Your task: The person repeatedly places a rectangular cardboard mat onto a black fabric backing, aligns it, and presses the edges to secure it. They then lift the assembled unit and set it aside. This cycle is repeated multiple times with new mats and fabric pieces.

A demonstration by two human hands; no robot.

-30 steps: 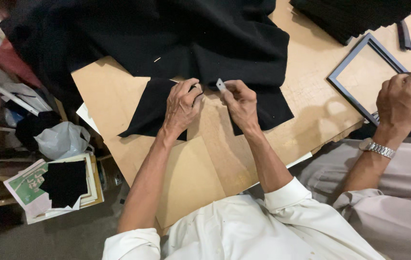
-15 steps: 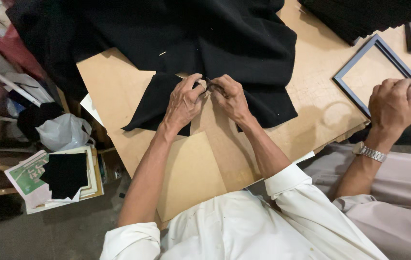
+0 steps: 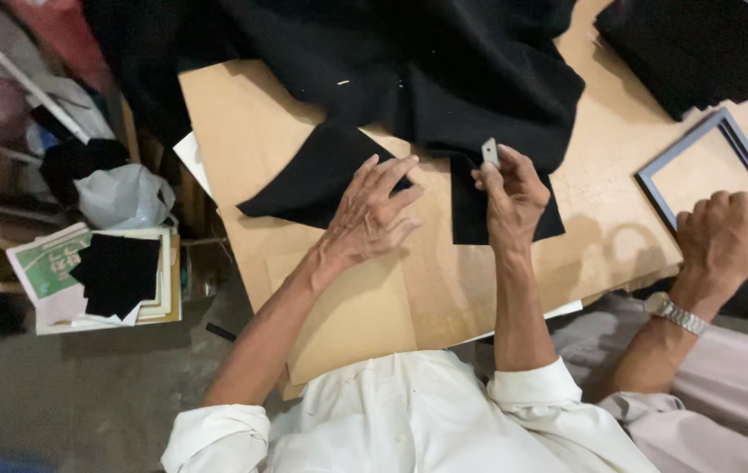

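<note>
The right hand (image 3: 511,197) pinches a small blade (image 3: 489,151) upright in a narrow grip above the black cloth (image 3: 409,79); the left hand (image 3: 372,215), fingers spread, rests on its edge.

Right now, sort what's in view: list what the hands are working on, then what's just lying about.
In hand: black fabric, small grey blade in right hand, left hand on fabric, cardboard sheet.

Lying about: grey frame, co-worker's hand, plastic bag, paper stack.

Left hand (image 3: 372,215) spread on black cloth (image 3: 321,175); right hand (image 3: 510,197) pinches small grey blade (image 3: 489,151) above cardboard (image 3: 374,307)
</note>
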